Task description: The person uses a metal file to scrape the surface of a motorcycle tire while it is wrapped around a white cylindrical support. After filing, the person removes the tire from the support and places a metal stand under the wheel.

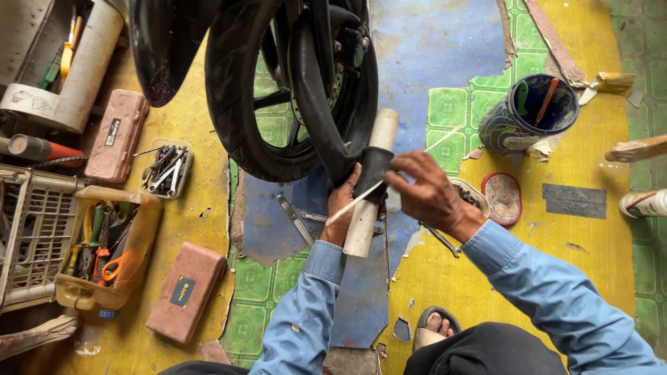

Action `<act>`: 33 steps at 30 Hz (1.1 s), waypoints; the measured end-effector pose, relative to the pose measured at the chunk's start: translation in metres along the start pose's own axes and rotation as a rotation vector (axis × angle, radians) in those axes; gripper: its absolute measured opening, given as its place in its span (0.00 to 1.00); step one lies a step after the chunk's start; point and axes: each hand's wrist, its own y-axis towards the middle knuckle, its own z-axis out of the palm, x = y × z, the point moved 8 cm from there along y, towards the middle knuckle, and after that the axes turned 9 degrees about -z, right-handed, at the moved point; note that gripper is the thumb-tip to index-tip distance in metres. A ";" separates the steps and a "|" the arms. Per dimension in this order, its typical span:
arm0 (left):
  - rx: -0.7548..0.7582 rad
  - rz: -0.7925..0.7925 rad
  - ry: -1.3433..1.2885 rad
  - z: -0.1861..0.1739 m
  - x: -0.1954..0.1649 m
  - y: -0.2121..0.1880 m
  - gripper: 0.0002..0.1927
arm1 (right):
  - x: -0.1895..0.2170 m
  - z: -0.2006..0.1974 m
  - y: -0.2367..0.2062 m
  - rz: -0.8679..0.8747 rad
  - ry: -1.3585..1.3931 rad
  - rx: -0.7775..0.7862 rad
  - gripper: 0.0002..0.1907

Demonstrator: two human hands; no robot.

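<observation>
Left hand (342, 208) grips pipe (368, 187) with tube (316, 104) draped over; right hand (427, 191) pinches stick (361, 198) across tube. Tube out of wheel (240, 97), repair ongoing.

Head camera looks steeply down, close above floor (597, 278).

The tyre (233, 104) was matt black rubber, as was the inner tube (316, 104) draped over a smooth, off-white plastic pipe (367, 222). The floor (583, 160) was painted yellow, worn and peeling to blue and green patches. Tools in the yellow plastic tray (142, 236) were bare metal. The sleeves (549, 292) were blue cloth.
</observation>
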 end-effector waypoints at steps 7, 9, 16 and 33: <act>-0.053 0.151 0.170 -0.011 -0.005 0.011 0.20 | 0.006 -0.005 0.004 -0.033 -0.033 0.082 0.16; -0.021 0.188 0.218 -0.012 -0.002 0.010 0.21 | 0.006 -0.005 0.003 -0.030 -0.034 0.074 0.15; -0.060 0.605 0.870 0.012 -0.023 -0.006 0.28 | -0.011 0.007 -0.013 -0.016 -0.099 0.082 0.14; -0.099 0.418 0.680 -0.042 0.014 0.037 0.23 | 0.003 -0.006 -0.004 0.028 -0.079 0.080 0.17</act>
